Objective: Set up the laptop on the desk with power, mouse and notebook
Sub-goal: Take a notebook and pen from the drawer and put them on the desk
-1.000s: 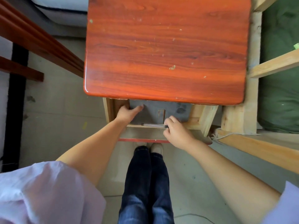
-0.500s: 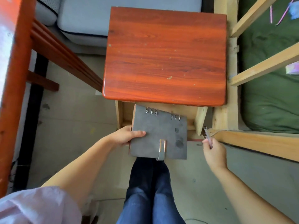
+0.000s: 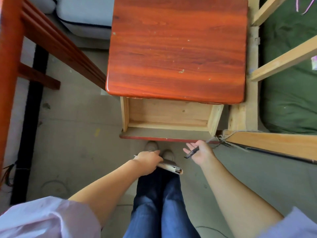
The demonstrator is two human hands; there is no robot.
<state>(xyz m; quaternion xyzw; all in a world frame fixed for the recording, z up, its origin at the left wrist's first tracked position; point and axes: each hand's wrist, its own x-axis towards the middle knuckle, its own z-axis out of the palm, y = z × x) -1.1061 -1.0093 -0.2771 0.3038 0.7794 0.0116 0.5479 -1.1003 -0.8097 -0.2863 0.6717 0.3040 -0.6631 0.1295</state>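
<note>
A glossy red-brown wooden desk top (image 3: 176, 48) fills the upper centre of the frame, and beneath its near edge a pale bare-wood drawer (image 3: 169, 115) stands pulled out, its red-edged front panel nearest the camera and its floor showing nothing inside. Just below the drawer, at centre frame, the left hand (image 3: 148, 162) is closed around a grey ring-bound notebook (image 3: 170, 166), gripping it by one edge so that it hangs tilted and edge-on above the person's dark blue jeans (image 3: 159, 203) and pale shoes (image 3: 160, 150). To the right of it, the right hand (image 3: 199, 153) is turned palm-up with its fingers spread loosely, while a slim dark pen (image 3: 193, 152) lies across the palm, pinned there by the thumb. The two hands are near each other but apart. Lilac sleeves (image 3: 42, 219) show at the lower corners. A green padded cloth (image 3: 288, 93) behind a light timber frame (image 3: 281, 55) occupies the right side, and a red-brown wooden rail (image 3: 56, 42) slants across the upper left over the grey concrete floor (image 3: 75, 134).
</note>
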